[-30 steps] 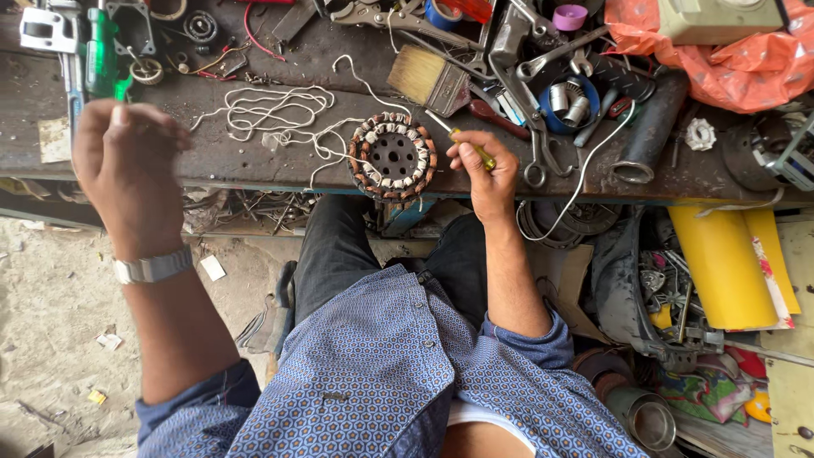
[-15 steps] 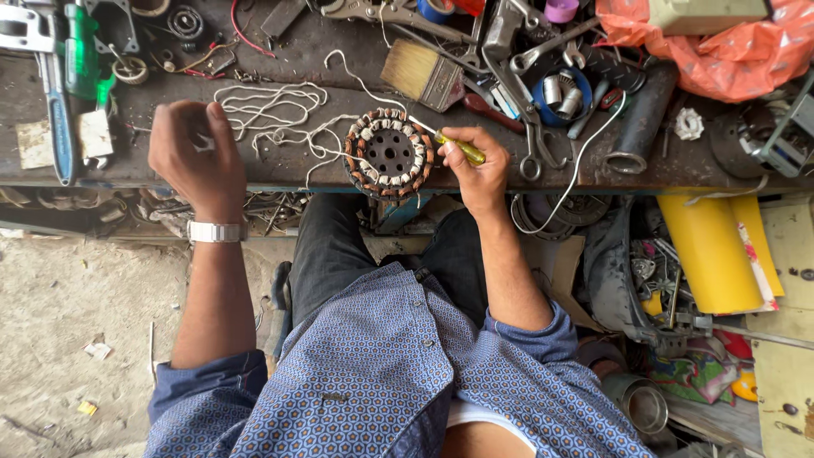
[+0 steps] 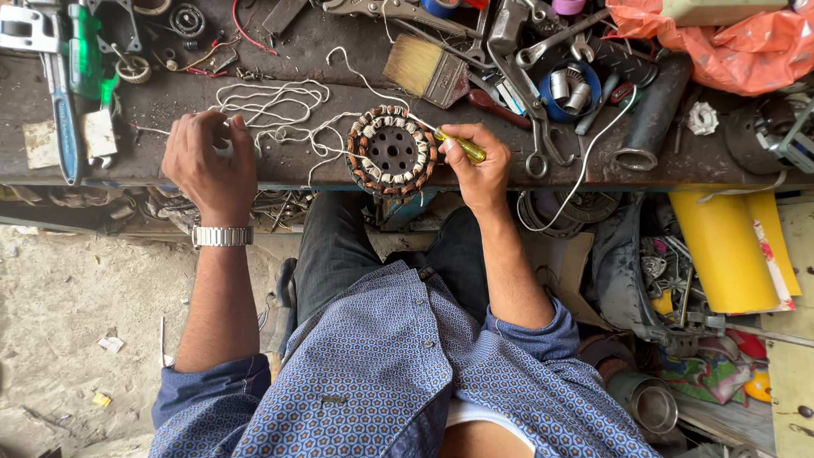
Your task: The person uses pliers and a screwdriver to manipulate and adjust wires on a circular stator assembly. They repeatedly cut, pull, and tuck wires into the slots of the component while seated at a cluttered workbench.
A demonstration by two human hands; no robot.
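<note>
A round motor stator (image 3: 392, 153) with copper windings lies at the front edge of a dark metal workbench (image 3: 678, 161). My right hand (image 3: 475, 165) grips a yellow-handled screwdriver (image 3: 458, 144), its tip at the stator's right rim. My left hand (image 3: 206, 161), with a metal wristwatch, rests closed on white string (image 3: 271, 110) that runs in loose loops across the bench to the stator. I sit with my knees under the bench, in a blue patterned shirt.
Behind the stator lie a paintbrush (image 3: 424, 68), pliers, wrenches, scissors (image 3: 534, 127) and a dark pipe (image 3: 649, 114). A green-handled tool (image 3: 83, 59) is at far left. An orange plastic bag (image 3: 721, 42) sits far right, with a yellow roll (image 3: 729, 246) and clutter below.
My left hand has come down from a raised position at the left and now lies on the string beside the stator. My right hand stays at the stator with the screwdriver.
</note>
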